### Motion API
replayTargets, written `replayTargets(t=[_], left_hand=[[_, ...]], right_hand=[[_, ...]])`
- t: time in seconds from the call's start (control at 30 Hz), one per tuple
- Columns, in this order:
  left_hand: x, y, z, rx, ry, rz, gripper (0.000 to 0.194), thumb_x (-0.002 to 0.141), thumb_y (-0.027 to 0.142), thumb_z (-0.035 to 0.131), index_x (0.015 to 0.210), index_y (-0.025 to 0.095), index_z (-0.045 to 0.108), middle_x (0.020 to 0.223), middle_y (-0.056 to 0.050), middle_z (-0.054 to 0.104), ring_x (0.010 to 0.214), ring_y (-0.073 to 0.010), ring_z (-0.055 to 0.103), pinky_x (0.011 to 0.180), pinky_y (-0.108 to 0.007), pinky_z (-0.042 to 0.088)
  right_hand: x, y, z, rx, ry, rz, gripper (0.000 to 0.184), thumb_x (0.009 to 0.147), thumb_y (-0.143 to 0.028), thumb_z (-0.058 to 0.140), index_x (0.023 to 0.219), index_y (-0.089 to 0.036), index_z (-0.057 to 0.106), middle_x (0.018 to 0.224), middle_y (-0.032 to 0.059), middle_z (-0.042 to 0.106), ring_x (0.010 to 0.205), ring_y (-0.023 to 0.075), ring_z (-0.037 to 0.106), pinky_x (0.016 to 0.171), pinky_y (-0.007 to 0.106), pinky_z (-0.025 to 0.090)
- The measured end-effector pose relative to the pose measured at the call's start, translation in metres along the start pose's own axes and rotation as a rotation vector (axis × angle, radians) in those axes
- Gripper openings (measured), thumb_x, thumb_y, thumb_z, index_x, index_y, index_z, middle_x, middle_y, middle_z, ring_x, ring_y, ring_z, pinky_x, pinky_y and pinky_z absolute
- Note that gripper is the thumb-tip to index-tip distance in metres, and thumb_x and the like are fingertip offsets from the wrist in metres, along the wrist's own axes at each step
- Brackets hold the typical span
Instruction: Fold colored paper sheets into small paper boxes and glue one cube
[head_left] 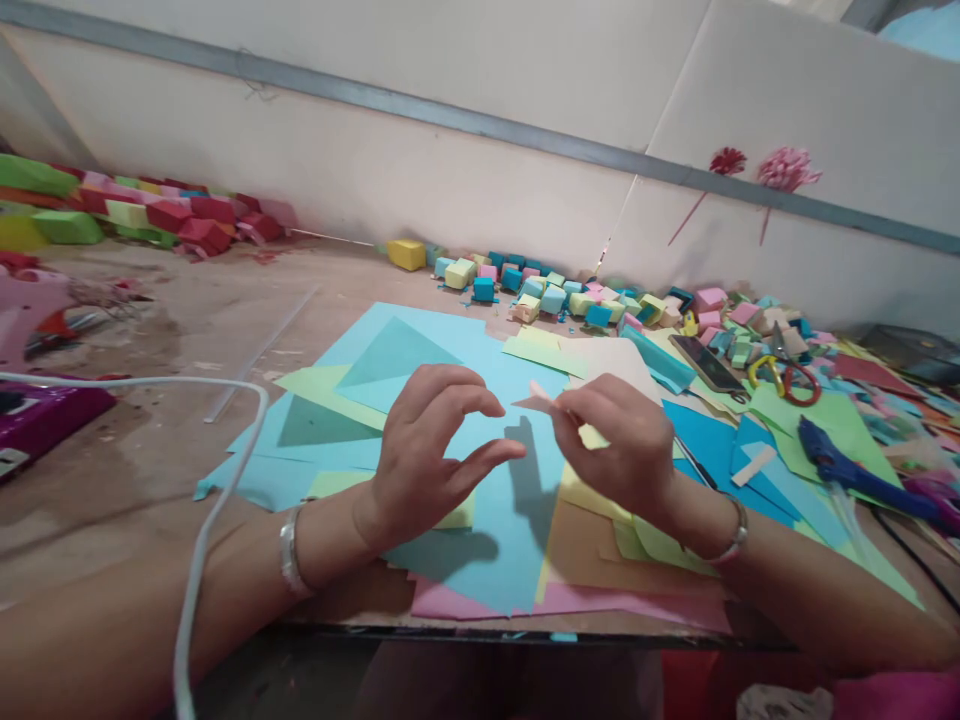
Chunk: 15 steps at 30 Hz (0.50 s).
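Note:
Between the thumb and fingers of my right hand (619, 440) is a small folded piece of pale pink paper (538, 400), its pointed end facing left. My left hand (435, 445) is raised just left of it, thumb and fingers curved apart with nothing between them. Both hands hover over overlapping sheets of coloured paper. Under them lies a large light blue sheet (517, 560), with a light green sheet (330, 398) to the left and orange-tan paper (589, 550) to the right.
Small paper boxes (551, 298) line the wall, with larger ones (210, 225) at far left. At right lie scissors (784, 380), a phone (709, 362), a blue glue gun (847, 465) and a pen (696, 462). A white cable (225, 490) crosses the left forearm.

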<state>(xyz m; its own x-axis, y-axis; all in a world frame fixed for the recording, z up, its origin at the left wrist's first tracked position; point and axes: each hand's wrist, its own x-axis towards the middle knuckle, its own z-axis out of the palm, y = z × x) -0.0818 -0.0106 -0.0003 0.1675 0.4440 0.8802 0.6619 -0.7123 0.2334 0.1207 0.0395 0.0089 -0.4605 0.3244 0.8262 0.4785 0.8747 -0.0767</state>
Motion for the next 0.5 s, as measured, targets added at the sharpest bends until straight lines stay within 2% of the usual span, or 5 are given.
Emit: replayTargets(t=[0.07,0.13,0.23,0.37,0.5], left_hand=[[-0.002,-0.002,0.002,-0.095,-0.096,-0.05,0.016,0.083,0.029,0.071,0.079,0.018,0.06,0.076,-0.002,0.061,0.073,-0.0134,0.057,0.066,-0.025,0.049],[-0.004,-0.004,0.005,-0.221,-0.293,-0.084,0.016,0.089,0.024,0.063,0.075,0.017,0.063,0.07,-0.001,0.061,0.066,-0.0109,0.056,0.063,-0.023,0.048],[-0.008,-0.007,0.013,-0.355,-0.461,-0.304,0.014,0.09,0.023,0.06,0.083,0.016,0.07,0.077,-0.003,0.067,0.069,-0.0114,0.061,0.061,-0.022,0.049],[-0.01,-0.009,0.018,-0.595,-0.383,-0.751,0.02,0.082,0.03,0.069,0.095,0.015,0.071,0.077,-0.003,0.068,0.06,-0.0105,0.058,0.05,-0.021,0.046],[-0.008,-0.008,0.016,-0.74,-0.313,-0.882,0.022,0.081,0.036,0.07,0.081,0.015,0.075,0.059,0.0,0.061,0.047,-0.0066,0.044,0.042,-0.019,0.036]], right_hand=[[0.0,0.01,0.006,0.13,0.06,0.251,0.015,0.081,-0.013,0.06,0.07,-0.02,0.053,0.06,-0.0028,0.051,0.055,0.0107,0.046,0.052,0.026,0.037],[-0.001,0.015,0.012,0.316,0.089,0.5,0.013,0.081,-0.016,0.061,0.071,-0.02,0.052,0.063,-0.0026,0.053,0.056,0.011,0.052,0.051,0.025,0.04],[-0.006,0.011,0.019,0.64,0.066,0.697,0.013,0.081,-0.023,0.063,0.074,-0.019,0.053,0.066,-0.0007,0.059,0.065,0.0151,0.063,0.056,0.027,0.048],[-0.016,-0.004,0.027,0.794,-0.044,0.682,0.01,0.081,-0.023,0.064,0.075,-0.018,0.058,0.072,0.0005,0.06,0.068,0.0134,0.06,0.055,0.025,0.048],[-0.022,-0.008,0.029,0.655,-0.146,0.557,0.008,0.078,-0.018,0.063,0.072,-0.019,0.058,0.073,-0.0004,0.056,0.064,0.0112,0.052,0.055,0.024,0.043]])
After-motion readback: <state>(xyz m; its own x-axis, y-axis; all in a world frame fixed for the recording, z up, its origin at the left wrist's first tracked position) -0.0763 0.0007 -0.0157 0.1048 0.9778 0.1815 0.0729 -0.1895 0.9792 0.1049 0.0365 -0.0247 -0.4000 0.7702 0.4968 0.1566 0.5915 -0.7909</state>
